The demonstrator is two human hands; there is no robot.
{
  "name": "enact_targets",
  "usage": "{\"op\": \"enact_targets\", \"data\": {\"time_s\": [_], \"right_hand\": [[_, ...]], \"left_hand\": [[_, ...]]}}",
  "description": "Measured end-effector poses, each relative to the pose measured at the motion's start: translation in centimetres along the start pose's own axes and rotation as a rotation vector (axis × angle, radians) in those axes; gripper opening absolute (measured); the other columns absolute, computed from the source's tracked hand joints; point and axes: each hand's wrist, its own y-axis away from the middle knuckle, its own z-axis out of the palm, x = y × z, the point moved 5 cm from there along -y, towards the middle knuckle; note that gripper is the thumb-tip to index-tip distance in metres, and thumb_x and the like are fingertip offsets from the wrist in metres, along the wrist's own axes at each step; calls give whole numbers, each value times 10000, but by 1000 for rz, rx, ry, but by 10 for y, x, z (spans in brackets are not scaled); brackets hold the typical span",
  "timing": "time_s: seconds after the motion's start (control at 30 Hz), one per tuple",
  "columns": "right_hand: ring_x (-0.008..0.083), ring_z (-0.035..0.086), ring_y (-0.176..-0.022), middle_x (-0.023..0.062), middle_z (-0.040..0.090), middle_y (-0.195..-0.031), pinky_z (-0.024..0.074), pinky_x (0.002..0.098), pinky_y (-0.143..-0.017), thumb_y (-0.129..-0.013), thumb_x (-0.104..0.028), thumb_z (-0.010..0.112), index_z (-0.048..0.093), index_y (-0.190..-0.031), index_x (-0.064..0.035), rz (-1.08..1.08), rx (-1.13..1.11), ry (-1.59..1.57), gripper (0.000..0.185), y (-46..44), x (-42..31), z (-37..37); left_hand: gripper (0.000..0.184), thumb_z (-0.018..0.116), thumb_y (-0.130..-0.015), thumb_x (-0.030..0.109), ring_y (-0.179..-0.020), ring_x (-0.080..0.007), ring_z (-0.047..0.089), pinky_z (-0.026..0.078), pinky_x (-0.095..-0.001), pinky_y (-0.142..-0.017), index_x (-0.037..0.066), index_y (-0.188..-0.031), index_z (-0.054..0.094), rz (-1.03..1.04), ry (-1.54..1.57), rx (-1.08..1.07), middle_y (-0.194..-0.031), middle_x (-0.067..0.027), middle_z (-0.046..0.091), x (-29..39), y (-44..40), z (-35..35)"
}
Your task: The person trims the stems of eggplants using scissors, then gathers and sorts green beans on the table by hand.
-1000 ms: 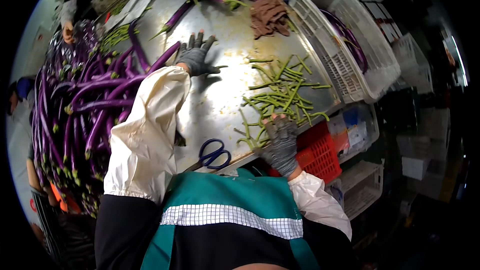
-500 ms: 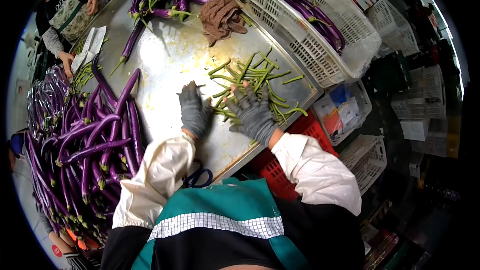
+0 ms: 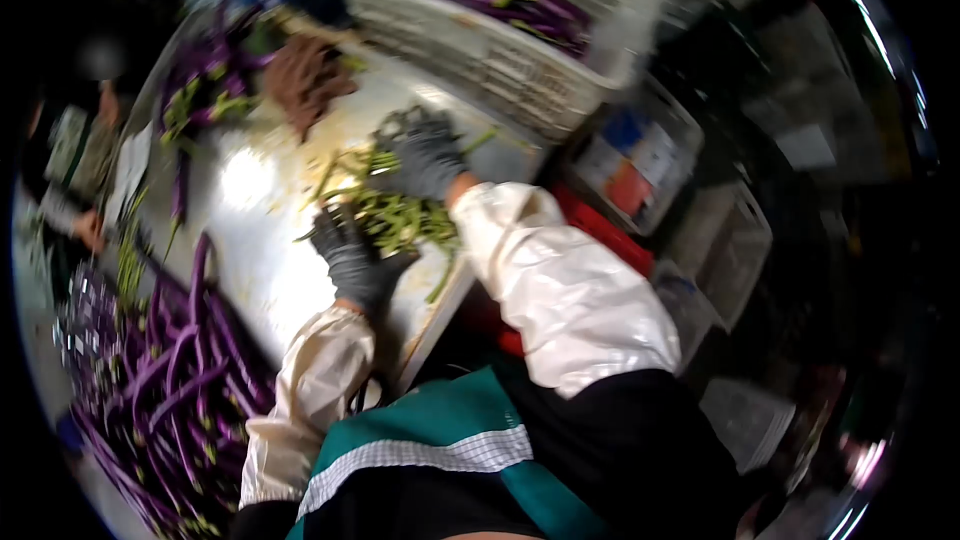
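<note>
A loose heap of green beans [image 3: 395, 218] lies on the metal table [image 3: 275, 275]. My left hand [image 3: 352, 262], in a grey glove, rests at the heap's near left edge with its fingers apart. Over the far right side of the beans is my right hand [image 3: 425, 155], also gloved and blurred, with fingers spread. Long purple eggplants [image 3: 180, 370] are piled to the left. More eggplants [image 3: 215, 80] lie at the table's far side, beside a crumpled brown cloth [image 3: 308, 83].
A white crate [image 3: 480, 50] holding eggplants stands beyond the table's right edge. Below it are a red basket [image 3: 605, 232] and a bin [image 3: 640, 155] with packets. At the far left, another person's hand [image 3: 90, 230] is near a white sheet [image 3: 128, 175].
The view has turned, shifting the table leftward. My left hand has come from the eggplants to the beans. My right hand has moved to the heap's far side, and the beans lie closer together.
</note>
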Motion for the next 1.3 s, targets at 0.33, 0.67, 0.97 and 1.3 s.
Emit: {"op": "enact_targets", "data": {"time_s": [0.33, 0.67, 0.97, 1.3], "right_hand": [[296, 517, -949, 122, 574, -1007, 384, 395, -845, -752, -446, 491, 628, -910, -85, 178, 216, -80, 418, 18, -37, -2], [330, 532, -880, 182, 536, -962, 402, 414, -796, -773, -377, 475, 588, -936, -95, 318, 138, -1, 344, 25, -49, 18], [354, 546, -807, 212, 546, -871, 429, 415, -734, -813, -361, 473, 596, -908, -63, 297, 189, -143, 336, 36, -66, 20], [319, 549, -776, 174, 546, -820, 427, 370, -691, -782, -295, 550, 591, -860, -31, 268, 376, -733, 278, 32, -81, 24]], "left_hand": [[900, 697, -525, 465, -1021, -387, 406, 310, -483, -811, 63, -1252, 350, 93, -192, -17, -1138, -225, 448, -3, -8, 9], [785, 690, -534, 450, -1021, -346, 408, 322, -478, -819, 95, -1185, 432, 70, 44, 12, -1120, -196, 438, -3, -7, -13], [473, 580, -657, 241, -975, -358, 463, 357, -459, -794, 123, -1110, 516, 46, 119, 118, -1107, -190, 480, -18, -3, -12], [407, 644, -628, 135, -810, -327, 559, 453, -367, -692, 84, -1025, 571, 7, 476, 337, -1037, -182, 498, -27, -6, -25]]}}
